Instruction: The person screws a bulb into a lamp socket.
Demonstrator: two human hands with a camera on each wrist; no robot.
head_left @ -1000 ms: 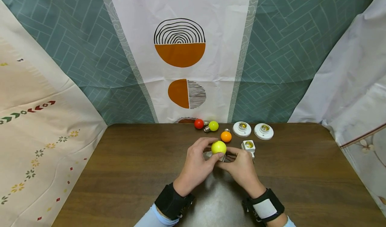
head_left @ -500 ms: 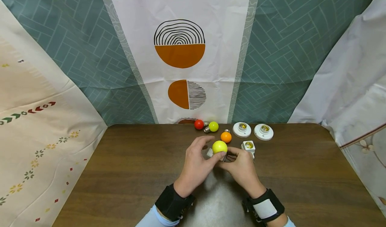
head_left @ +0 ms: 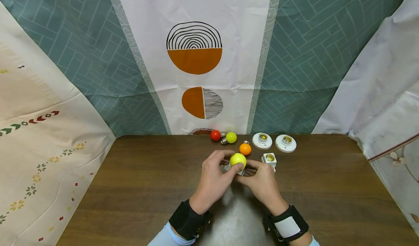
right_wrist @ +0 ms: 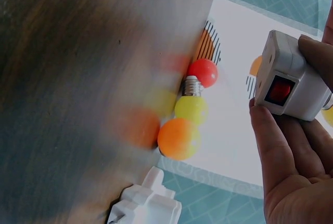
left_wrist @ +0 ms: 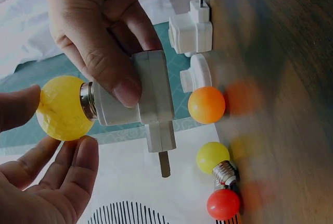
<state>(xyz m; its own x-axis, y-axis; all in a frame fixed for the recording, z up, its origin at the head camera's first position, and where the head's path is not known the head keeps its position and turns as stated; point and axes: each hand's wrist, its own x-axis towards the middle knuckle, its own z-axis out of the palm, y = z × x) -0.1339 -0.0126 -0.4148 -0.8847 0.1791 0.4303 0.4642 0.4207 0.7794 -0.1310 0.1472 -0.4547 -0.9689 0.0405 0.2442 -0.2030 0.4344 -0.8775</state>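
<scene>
Clock centre = where the hands meet, 12 = away from the person. Biggest first: green and white cloth point(head_left: 304, 57) hanging past 12, then the brown wood desk point(head_left: 147, 188). Left hand point(head_left: 214, 173) at 8 to 9, right hand point(head_left: 262, 180) at 4, black strap point(head_left: 190, 218) on the left wrist. Two round white sockets point(head_left: 286, 143) on the desk, between 1 and just past 2, mouths up. Spare plug socket point(head_left: 269, 159) between 2 and 3, just beyond the right fingers. Held plug-in socket point(left_wrist: 153, 86) dead centre, clear of the desk; right grip has it pinched, thumb against fingers. Yellow bulb point(head_left: 238, 160) on top of it, left grip round the glass, thumb one side, fingertips other. Ring of metal cap showing at the socket mouth; can't tell thread depth. Loose bulbs: orange bulb point(head_left: 245, 149) at 1, yellow-green bulb point(head_left: 231, 137) between 11 and 12, red bulb point(head_left: 215, 135) near 11. Smallest: red switch point(right_wrist: 281, 89) on the held socket.
</scene>
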